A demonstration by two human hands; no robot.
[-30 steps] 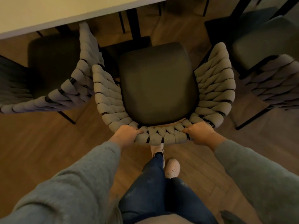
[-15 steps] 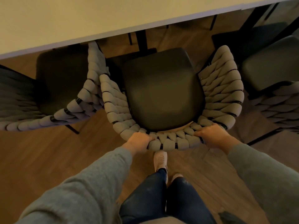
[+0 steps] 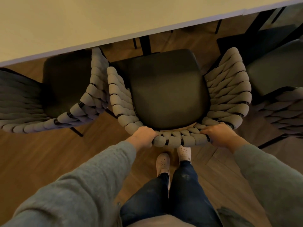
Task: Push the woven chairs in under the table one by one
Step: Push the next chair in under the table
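Note:
A woven chair (image 3: 168,90) with a dark seat cushion and thick grey braided back stands in front of me, its seat front just short of the table (image 3: 101,20) edge. My left hand (image 3: 143,136) grips the top rail of the backrest on its left side. My right hand (image 3: 218,134) grips the same rail on its right side. The table is pale, and its near edge crosses the top of the view.
A second woven chair (image 3: 65,95) stands to the left, its seat partly under the table. A third woven chair (image 3: 278,89) stands at the right. Black table legs (image 3: 145,45) show under the tabletop. My feet (image 3: 173,158) stand on the wooden floor behind the middle chair.
The middle chair has moved forward toward the table with both hands on its backrest, and I have stepped after it. The table edge now fills more of the top of the view.

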